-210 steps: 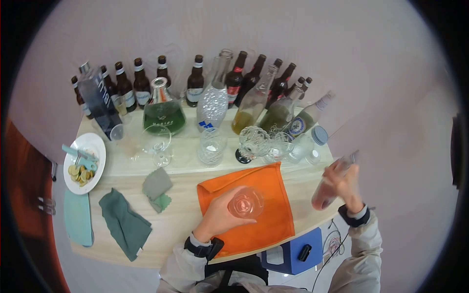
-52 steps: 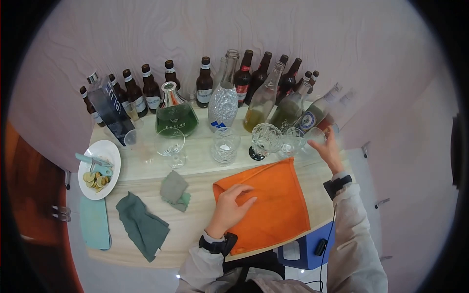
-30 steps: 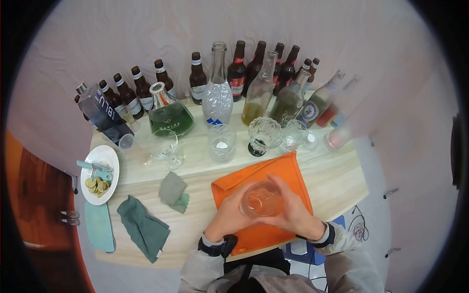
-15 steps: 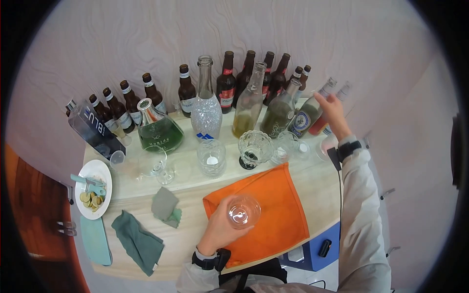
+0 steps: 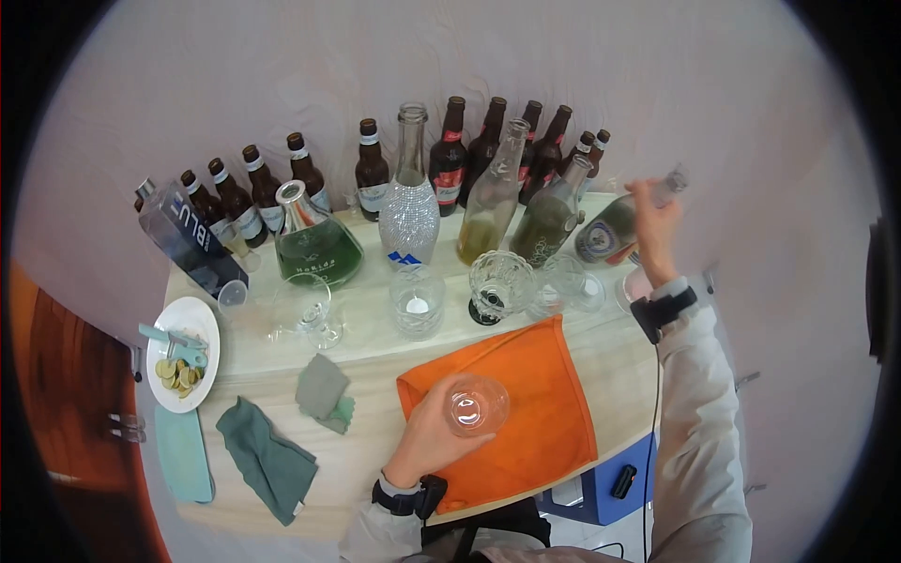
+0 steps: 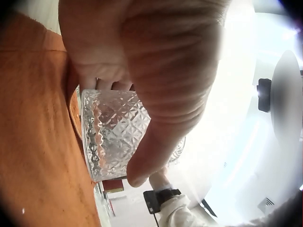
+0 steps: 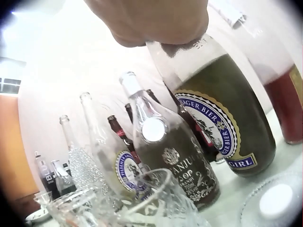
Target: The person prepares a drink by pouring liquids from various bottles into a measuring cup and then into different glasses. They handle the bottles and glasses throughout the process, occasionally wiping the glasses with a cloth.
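My left hand [image 5: 432, 436] grips a clear cut-glass tumbler [image 5: 479, 405] over the orange cloth [image 5: 549, 422]. In the left wrist view the thumb lies across the tumbler's diamond-patterned side [image 6: 116, 132], fingers round the far side. At the back right, my right hand [image 5: 660, 225] holds a clear beer bottle [image 5: 601, 236] by its neck. The right wrist view shows dark green liquid and a round blue and white label on this beer bottle [image 7: 222, 109], which leans, its base close to the tabletop. Beside it is a bottle of red liquid [image 7: 286, 99].
Along the back stand brown beer bottles [image 5: 449, 169], a sparkly bottle [image 5: 409, 225] and a green decanter [image 5: 319, 249]. Glasses [image 5: 500, 281] line up before them. A plate [image 5: 208, 375] of lemon slices, a dark green cloth [image 5: 267, 460] and a grey cloth [image 5: 322, 385] lie left.
Half a second ago my right hand was at the beer bottle's neck; now the neck has swung right. Earlier both hands held a tumbler; my left hand keeps its place over the cloth.
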Motion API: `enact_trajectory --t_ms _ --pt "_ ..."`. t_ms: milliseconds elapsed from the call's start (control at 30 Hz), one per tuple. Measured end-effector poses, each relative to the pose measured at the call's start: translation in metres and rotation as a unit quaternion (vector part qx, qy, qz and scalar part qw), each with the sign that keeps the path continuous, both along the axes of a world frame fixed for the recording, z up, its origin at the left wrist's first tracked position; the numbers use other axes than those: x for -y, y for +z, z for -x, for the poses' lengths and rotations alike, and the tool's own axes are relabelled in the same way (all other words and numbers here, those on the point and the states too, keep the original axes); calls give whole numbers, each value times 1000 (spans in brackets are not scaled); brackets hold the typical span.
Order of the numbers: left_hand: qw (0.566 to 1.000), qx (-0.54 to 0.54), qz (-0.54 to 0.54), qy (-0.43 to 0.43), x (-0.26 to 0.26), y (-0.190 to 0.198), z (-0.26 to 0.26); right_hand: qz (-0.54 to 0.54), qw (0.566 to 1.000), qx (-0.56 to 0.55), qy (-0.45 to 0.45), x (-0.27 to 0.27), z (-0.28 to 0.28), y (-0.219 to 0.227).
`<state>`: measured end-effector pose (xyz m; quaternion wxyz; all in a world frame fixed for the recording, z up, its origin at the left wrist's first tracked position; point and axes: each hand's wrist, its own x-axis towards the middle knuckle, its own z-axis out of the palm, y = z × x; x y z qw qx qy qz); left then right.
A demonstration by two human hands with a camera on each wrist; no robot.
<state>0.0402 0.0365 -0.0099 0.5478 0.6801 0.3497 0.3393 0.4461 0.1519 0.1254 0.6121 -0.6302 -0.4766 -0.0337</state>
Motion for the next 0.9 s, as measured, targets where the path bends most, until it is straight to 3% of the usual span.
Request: enact_trajectory --t_ms 133,233,300,367,433,467,600,900 --pt "999 27 -11 -16 -2 -2 -1 -20 997 69 24 46 39 53" --pt "998 41 -37 -10 -1 3 0 -16 980 171 101 86 48 57" --pt "997 57 -43 -7 0 6 1 46 971 198 122 116 77 54" --pt "996 70 -47 -2 0 6 3 139 937 269 173 140 93 47" --pt "993 97 -65 2 2 2 2 164 891 364 215 152 107 30" --pt "993 103 -59 9 3 1 2 222 875 341 262 159 106 17" --pt "989 128 -69 -15 -1 -4 1 321 799 415 294 176 145 7" --pt "982 151 -108 -40 -1 -4 1 377 729 478 313 181 157 -12"
